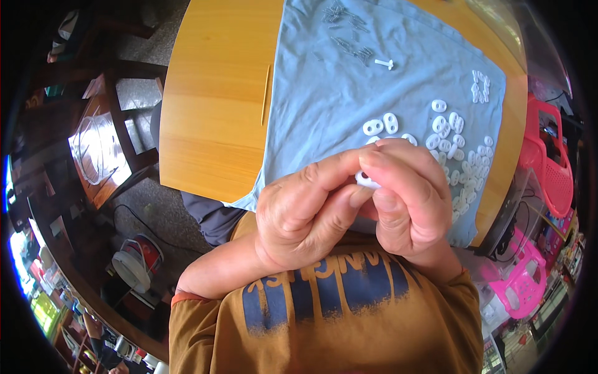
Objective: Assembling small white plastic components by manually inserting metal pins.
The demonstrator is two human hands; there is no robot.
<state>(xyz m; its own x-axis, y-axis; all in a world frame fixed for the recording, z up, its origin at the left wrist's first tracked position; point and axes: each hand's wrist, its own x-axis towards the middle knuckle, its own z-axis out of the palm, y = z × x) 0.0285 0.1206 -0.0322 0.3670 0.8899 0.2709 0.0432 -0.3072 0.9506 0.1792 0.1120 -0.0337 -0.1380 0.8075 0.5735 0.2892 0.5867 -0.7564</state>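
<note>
L hand (299,215): thumb + index pinch the small white plastic piece (366,181), held up in front of your chest, above the blue cloth (324,106) on the table (212,93). R hand (408,199) grip closed on the same piece. Keep it square, press w/ fingertips, don't twist. Spare white pieces (458,149) lie to the right on the cloth, near.
</note>
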